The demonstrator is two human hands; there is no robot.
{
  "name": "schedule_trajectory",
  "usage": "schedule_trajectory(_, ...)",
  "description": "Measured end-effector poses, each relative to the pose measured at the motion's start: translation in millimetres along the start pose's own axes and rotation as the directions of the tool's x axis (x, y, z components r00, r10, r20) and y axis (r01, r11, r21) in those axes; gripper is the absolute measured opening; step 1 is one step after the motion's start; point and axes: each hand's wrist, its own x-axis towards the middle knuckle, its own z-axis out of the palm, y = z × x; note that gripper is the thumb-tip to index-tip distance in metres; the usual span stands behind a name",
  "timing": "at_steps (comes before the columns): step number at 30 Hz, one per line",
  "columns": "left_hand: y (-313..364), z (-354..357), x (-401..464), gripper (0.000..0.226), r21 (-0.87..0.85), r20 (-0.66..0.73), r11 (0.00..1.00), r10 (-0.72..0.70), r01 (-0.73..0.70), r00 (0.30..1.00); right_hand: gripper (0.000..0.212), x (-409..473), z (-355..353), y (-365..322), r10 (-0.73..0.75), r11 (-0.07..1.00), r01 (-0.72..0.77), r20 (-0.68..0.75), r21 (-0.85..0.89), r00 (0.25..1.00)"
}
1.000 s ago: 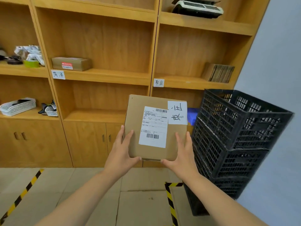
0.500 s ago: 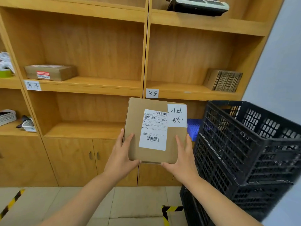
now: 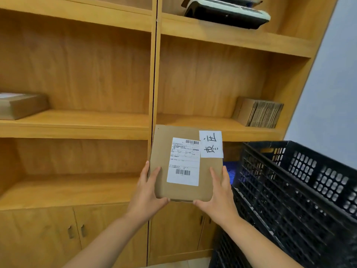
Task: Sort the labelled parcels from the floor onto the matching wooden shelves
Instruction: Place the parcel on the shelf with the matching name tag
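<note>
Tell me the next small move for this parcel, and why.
Probably lift the parcel up and forward onto the right-hand shelf just behind it. Both the left hand and right hand grip its lower corners, and that shelf lies bare left of the stacked flat cartons.

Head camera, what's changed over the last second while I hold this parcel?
You stepped closer to the shelves: they fill the view, and the floor tape and shelf name tags have dropped out of sight. The parcel now sits in front of the right-hand shelf edge. Unchanged: left hand and right hand grip its lower corners, and the black crates stay at right.
</note>
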Motion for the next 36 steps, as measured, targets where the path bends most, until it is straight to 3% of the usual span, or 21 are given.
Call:
schedule_trajectory(12,-47.7,34.4,138.9,0.098,0.034,0.001,0.999,0.011,-0.011,1.0,0.116,137.6,44.5,28.9,0.02,1.0,-0.02,-0.047,-0.008,0.999)
schedule_trajectory(26,-38.2,64.3,252.5,0.087,0.118,-0.131,0.99,-0.059,0.074,0.99,0.111,295.1,46.4,66.1,-0.145,0.988,0.146,-0.037,0.04,0.989)
schedule_trajectory(32,-33.0,64.1,282.3,0.065,0.193,-0.186,0.981,0.024,0.013,0.982,0.094,333.3,42.3,71.2,-0.228,0.972,0.232,-0.079,0.047,0.971)
schedule_trajectory(36,-26.6,62.3,297.3,0.048,0.399,-0.272,0.916,0.158,-0.038,0.949,0.077,352.9,36.2,67.8,-0.259,0.962,0.269,-0.154,0.044,0.953)
